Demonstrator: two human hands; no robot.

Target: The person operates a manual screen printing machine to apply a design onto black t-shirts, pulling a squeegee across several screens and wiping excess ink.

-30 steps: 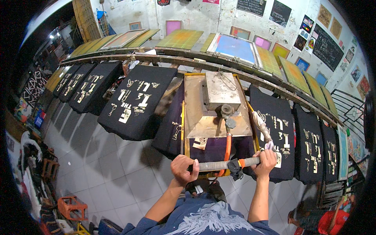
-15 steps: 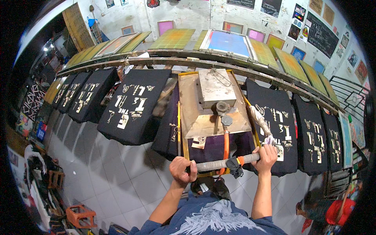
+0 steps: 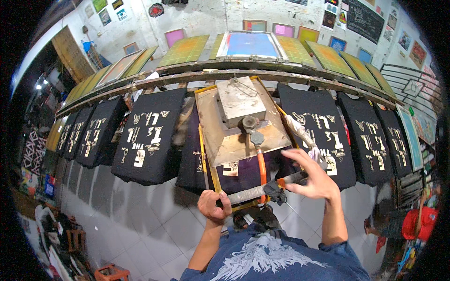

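My left hand [image 3: 214,204] is closed round the left end of a grey wrapped handle bar [image 3: 246,193]. My right hand [image 3: 314,180] has its fingers spread at the bar’s right end, reaching up and left over it. The bar fronts a metal heater hood [image 3: 225,147] in a yellow frame, topped by a steel box [image 3: 236,96]. An orange hose [image 3: 262,171] runs down from its valve [image 3: 257,138], and a whitish wrapped bundle [image 3: 304,136] lies along the right side. The hood sits over a black printed T-shirt [image 3: 189,166].
Black shirts with white prints [image 3: 145,136] line both sides on boards. A long rail [image 3: 178,79] and tilted screens [image 3: 248,44] run behind. Tiled floor [image 3: 159,234] shows below, an orange crate [image 3: 112,273] at lower left, and a person in red [image 3: 422,225] at lower right.
My right hand has loosened from the bar and spread its fingers. The bar and hood have turned, the right end higher, and the view has shifted.
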